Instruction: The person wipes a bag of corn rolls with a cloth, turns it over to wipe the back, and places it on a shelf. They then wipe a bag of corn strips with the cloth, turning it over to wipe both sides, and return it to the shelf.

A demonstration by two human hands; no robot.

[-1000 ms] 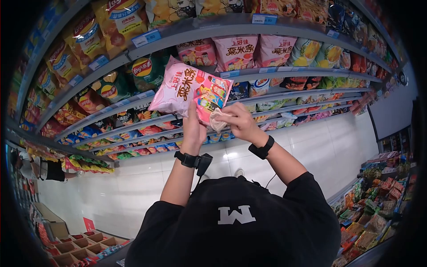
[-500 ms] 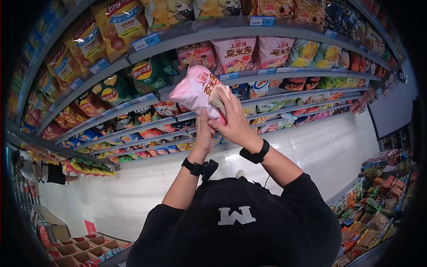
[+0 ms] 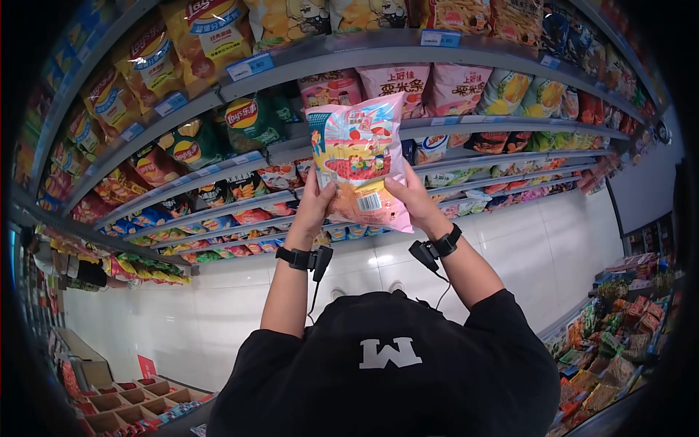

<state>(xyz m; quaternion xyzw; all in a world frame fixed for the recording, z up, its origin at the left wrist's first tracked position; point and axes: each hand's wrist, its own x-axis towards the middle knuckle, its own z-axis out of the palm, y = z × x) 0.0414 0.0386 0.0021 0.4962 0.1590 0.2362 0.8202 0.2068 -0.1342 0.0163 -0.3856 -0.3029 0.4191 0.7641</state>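
A pink snack bag (image 3: 357,156) is held up in front of me, its printed back with a barcode facing my camera. My left hand (image 3: 315,204) grips its left edge, thumb on the front face. On the opposite edge, my right hand (image 3: 415,200) closes around the lower right side, thumb also showing. The other fingers of both hands are hidden behind the bag. Similar pink bags (image 3: 394,84) stand on the shelf just beyond it.
Long shelves (image 3: 335,52) of chips and snacks curve across the front, with blue price tags (image 3: 250,66). A bin of packaged snacks (image 3: 604,349) is at the lower right. Wooden compartments (image 3: 135,397) stand lower left. Another person (image 3: 87,273) is at the far left.
The bag has been turned from its lettered front to its barcode side and is now upright. My hands have moved apart to grip its two side edges.
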